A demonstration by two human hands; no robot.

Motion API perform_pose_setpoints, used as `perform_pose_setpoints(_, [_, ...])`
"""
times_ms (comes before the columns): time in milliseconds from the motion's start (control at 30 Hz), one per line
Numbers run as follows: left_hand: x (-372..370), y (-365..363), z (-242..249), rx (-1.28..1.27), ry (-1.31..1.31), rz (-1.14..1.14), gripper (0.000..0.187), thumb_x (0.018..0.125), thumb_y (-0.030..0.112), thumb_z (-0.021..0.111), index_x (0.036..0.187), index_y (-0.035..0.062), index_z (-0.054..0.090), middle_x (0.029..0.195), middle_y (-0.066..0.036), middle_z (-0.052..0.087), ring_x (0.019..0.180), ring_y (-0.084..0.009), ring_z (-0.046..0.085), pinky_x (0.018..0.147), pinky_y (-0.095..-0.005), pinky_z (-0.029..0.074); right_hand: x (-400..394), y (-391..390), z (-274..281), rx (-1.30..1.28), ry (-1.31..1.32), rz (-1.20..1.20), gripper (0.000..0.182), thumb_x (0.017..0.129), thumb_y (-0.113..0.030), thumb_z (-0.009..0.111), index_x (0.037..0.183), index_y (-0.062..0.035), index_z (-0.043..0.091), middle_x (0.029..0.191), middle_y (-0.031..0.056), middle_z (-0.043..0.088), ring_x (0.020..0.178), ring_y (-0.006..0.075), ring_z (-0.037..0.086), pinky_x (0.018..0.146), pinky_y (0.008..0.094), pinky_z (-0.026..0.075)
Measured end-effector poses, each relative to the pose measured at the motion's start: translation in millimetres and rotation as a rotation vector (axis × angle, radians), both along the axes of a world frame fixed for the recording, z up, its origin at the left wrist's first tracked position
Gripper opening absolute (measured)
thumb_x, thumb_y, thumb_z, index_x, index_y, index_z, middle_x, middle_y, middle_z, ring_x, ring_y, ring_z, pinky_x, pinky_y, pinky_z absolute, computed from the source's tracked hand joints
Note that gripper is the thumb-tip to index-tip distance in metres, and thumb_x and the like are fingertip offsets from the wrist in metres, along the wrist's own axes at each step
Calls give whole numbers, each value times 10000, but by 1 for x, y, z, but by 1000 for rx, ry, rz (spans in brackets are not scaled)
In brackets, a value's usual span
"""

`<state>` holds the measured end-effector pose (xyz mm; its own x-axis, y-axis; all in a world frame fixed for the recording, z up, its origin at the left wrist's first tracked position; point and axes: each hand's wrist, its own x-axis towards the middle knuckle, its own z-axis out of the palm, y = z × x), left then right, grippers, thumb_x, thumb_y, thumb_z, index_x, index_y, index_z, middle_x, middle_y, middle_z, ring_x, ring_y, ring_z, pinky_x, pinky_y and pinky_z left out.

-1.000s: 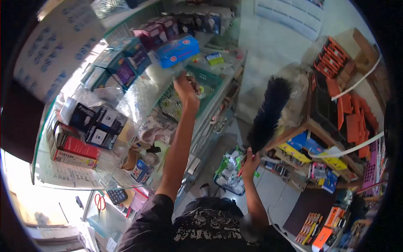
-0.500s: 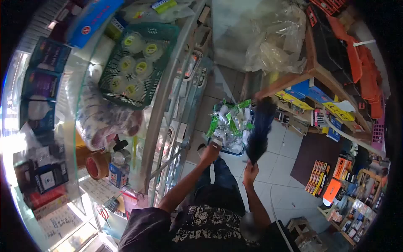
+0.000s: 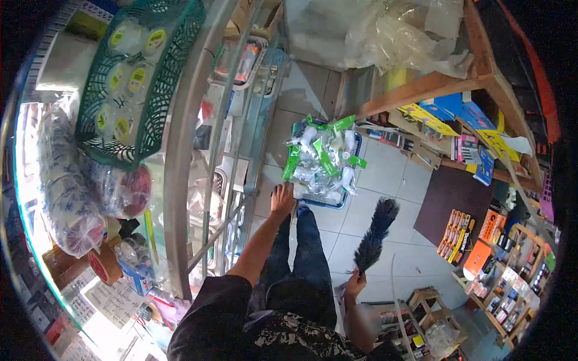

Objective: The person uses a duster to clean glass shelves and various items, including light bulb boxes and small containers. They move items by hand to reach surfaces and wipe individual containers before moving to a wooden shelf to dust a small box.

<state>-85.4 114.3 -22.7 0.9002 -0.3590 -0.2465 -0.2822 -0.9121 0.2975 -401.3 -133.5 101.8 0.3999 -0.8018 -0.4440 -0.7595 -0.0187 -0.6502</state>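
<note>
My right hand (image 3: 354, 285) is closed round the handle end of a black feather duster (image 3: 377, 234), which slants up and away over the tiled floor. My left hand (image 3: 282, 200) is beside the near left corner of a blue plastic basket (image 3: 330, 203); its fingers point forward, slightly apart, and I see nothing held in them. Heaped inside the basket are several white bulb-like items (image 3: 318, 145) in clear wrapping with green labels (image 3: 326, 157). The basket stands on the floor just beyond my legs.
A glass display counter (image 3: 180, 138) runs along my left, bearing a green basket (image 3: 159, 114) of clear round containers and a tape roll (image 3: 103, 266). Wooden shelving (image 3: 421, 96) with boxed goods stands at right. A wooden stool (image 3: 430, 310) is near my right side.
The duster and my right hand have moved back and down, away from the basket. My left hand has shifted left, its fingers straighter. My view has turned somewhat.
</note>
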Motion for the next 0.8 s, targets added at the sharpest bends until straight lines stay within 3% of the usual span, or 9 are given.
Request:
perform_pose_setpoints(133, [1, -1, -5, 74, -54, 38, 333, 725, 143, 631, 1044, 75, 564, 1061, -120, 536, 989, -276, 523, 796, -417, 451, 21, 13, 8, 11, -94, -78, 253, 949, -214, 564, 826, 7, 564, 678, -24, 466, 661, 95, 429, 567, 243, 357])
perform_pose_setpoints(233, [-1, 0, -9, 63, -102, -23, 321, 730, 147, 630, 1041, 81, 581, 1041, -122, 544, 994, -273, 522, 811, -412, 443, 30, 15, 2, 11, -70, -119, 312, 919, -248, 622, 800, 36, 566, 696, 9, 535, 624, 107, 433, 534, 296, 355])
perform_pose_setpoints(300, [-6, 4, -20, 53, -92, -72, 304, 746, 146, 613, 1043, 87, 588, 1036, -121, 547, 994, -271, 521, 819, -411, 439, 37, 17, 1, 209, -70, -165, 182, 950, -192, 552, 856, -44, 602, 595, -68, 434, 476, 32, 377, 403, 229, 288])
perform_pose_setpoints(400, [-10, 7, -33, -107, -188, -103, 263, 792, 140, 561, 1048, 102, 606, 1080, -120, 551, 1019, -266, 518, 842, -408, 432, 45, 22, -16, 99, -195, -114, 191, 955, -190, 543, 800, -82, 572, 542, -78, 390, 404, 10, 303, 348, 237, 212])
perform_pose_setpoints(467, [-10, 5, -27, -87, -166, -170, 284, 829, 141, 510, 1094, 114, 608, 1150, -118, 554, 1045, -259, 515, 855, -405, 429, 63, 29, 6, 172, -155, -96, 207, 959, -192, 538, 784, -81, 547, 526, -68, 381, 394, 21, 305, 344, 244, 214])
perform_pose_setpoints(533, [-3, 8, -12, -83, -203, -174, 306, 830, 144, 516, 1123, 113, 596, 1183, -116, 547, 1060, -257, 513, 850, -402, 432, 81, 40, 33, 275, -150, -153, 249, 948, -212, 569, 746, -72, 528, 543, -69, 397, 459, 39, 332, 418, 238, 261])
perform_pose_setpoints(567, [-1, 8, -5, -101, -223, -203, 330, 830, 148, 522, 1152, 113, 583, 1217, -114, 541, 1076, -254, 512, 846, -399, 435, 87, 45, 37, 193, -149, -122, 249, 947, -224, 572, 752, -79, 518, 529, -69, 365, 425, 45, 291, 388, 257, 230])
perform_pose_setpoints(667, [3, 5, 0, -40, -173, -244, 373, 825, 145, 531, 1196, 110, 557, 1236, -116, 531, 1089, -253, 509, 829, -393, 443, 38, 27, -17, 189, -166, -75, 213, 960, -192, 533, 783, -74, 532, 500, -68, 355, 352, 40, 303, 318, 263, 222])
perform_pose_setpoints(800, [2, 0, -13, 8, -294, -246, 374, 817, 146, 545, 1189, 106, 553, 1209, -108, 532, 1086, -254, 511, 811, -390, 449, 30, 27, -17, 143, -144, -64, 216, 956, -197, 537, 778, -76, 517, 486, -67, 337, 345, 41, 299, 309, 272, 225])
